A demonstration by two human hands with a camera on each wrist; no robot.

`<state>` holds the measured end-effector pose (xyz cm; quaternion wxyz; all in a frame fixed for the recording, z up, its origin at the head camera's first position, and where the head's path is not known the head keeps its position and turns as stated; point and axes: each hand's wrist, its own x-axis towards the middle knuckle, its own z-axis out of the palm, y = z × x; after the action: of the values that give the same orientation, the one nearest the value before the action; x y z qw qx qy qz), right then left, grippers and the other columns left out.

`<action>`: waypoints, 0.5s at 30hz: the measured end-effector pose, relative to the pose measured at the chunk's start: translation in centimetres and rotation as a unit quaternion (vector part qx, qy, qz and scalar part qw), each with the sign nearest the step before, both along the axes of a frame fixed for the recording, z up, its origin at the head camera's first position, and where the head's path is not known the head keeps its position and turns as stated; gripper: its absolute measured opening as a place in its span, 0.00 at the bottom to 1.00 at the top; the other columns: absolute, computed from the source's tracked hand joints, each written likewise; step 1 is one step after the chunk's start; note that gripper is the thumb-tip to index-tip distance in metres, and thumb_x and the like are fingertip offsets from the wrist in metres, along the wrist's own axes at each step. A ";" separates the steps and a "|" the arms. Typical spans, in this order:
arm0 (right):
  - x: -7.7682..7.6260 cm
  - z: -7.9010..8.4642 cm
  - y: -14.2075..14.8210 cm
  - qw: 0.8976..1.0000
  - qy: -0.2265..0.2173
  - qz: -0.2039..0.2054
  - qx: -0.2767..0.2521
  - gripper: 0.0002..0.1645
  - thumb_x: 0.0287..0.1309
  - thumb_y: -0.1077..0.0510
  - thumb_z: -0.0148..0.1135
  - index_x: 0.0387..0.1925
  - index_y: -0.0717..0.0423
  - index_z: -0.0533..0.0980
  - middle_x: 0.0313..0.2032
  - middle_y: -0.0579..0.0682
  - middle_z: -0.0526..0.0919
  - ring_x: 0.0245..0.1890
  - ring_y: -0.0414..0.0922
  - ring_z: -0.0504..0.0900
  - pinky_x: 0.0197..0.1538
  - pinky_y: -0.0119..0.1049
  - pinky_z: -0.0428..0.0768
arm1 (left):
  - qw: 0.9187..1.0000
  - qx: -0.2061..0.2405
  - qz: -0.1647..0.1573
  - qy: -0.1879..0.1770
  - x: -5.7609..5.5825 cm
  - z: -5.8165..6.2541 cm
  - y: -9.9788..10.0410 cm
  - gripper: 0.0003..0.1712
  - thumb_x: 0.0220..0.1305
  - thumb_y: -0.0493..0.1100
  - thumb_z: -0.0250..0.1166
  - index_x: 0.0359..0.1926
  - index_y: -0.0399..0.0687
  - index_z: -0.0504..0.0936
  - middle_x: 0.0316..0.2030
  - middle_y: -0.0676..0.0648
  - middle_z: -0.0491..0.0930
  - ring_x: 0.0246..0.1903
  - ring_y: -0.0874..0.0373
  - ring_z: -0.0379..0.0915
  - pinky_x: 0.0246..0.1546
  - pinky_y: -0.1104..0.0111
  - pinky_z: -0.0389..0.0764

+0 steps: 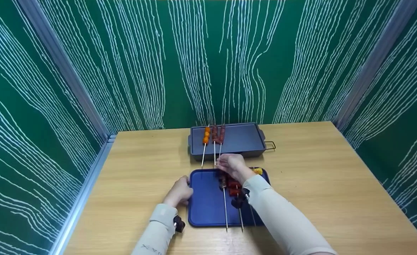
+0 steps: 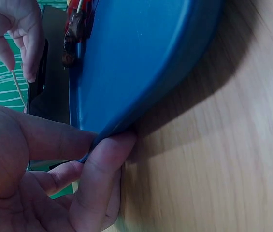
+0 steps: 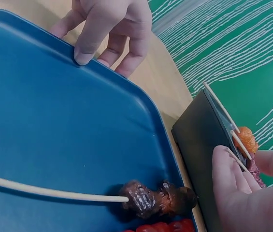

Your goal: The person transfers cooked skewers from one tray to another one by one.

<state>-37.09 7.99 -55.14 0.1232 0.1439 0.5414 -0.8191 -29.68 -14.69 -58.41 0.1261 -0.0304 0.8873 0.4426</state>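
Observation:
My left hand (image 1: 181,191) pinches the left rim of a blue tray (image 1: 205,205), thumb and fingers on either side of the edge in the left wrist view. Over the tray's far edge, my right hand (image 1: 232,165) holds the stick end of a dark red meat skewer (image 1: 222,134), whose meat lies on a grey grill pan (image 1: 240,138). Beside it on the pan are another meat skewer (image 1: 214,134) and one of orange balls (image 1: 206,135). A dark brown meat skewer (image 3: 146,199) and red skewers (image 1: 234,189) lie on the tray, partly hidden by the right arm.
The pan has a wire handle (image 1: 271,145) on its right side and stands near the green, white-lined back wall (image 1: 208,71). Something yellow (image 1: 257,171) shows at the tray's far right corner. Skewer sticks overhang the tray's near edge. Both stand on a wooden table (image 1: 137,170).

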 end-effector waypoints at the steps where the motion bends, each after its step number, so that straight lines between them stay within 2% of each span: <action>1: 0.0 0.0 0.0 1.000 0.000 -0.002 0.000 0.06 0.71 0.75 0.55 0.42 0.69 0.78 0.30 0.56 0.86 0.30 0.46 0.87 0.40 0.35 0.93 | 1.000 0.001 0.000 0.003 0.0 0.0 0.0 0.12 0.60 0.28 0.51 0.45 0.37 0.74 0.39 0.39 0.76 0.25 0.49 0.80 0.13 0.66 0.83; 4: -0.1 0.0 0.3 1.000 -0.001 -0.011 0.007 0.05 0.71 0.74 0.57 0.40 0.67 0.78 0.27 0.55 0.85 0.27 0.45 0.86 0.35 0.32 0.91 | 1.000 -0.003 -0.002 0.004 0.0 -0.1 0.0 0.11 0.60 0.28 0.51 0.43 0.38 0.74 0.38 0.39 0.76 0.25 0.49 0.80 0.13 0.65 0.84; 9: -0.6 -0.1 1.1 0.999 -0.001 -0.017 0.032 0.07 0.70 0.76 0.57 0.48 0.71 0.76 0.25 0.53 0.82 0.24 0.42 0.82 0.30 0.29 0.87 | 1.000 -0.002 -0.005 0.011 -0.1 -0.1 -0.2 0.12 0.61 0.28 0.52 0.45 0.37 0.74 0.40 0.38 0.77 0.27 0.48 0.81 0.15 0.63 0.86; 15: -1.0 0.0 1.8 0.998 0.009 0.023 0.056 0.08 0.68 0.78 0.54 0.43 0.68 0.74 0.24 0.52 0.79 0.22 0.42 0.77 0.27 0.30 0.82 | 1.000 -0.001 -0.006 0.007 -0.1 0.0 -0.3 0.12 0.62 0.28 0.52 0.46 0.37 0.74 0.40 0.39 0.77 0.27 0.48 0.81 0.15 0.64 0.86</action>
<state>-38.12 9.77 -55.11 0.1290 0.1311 0.5907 -0.7857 -29.74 -14.97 -58.45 0.1225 -0.0226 0.8886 0.4414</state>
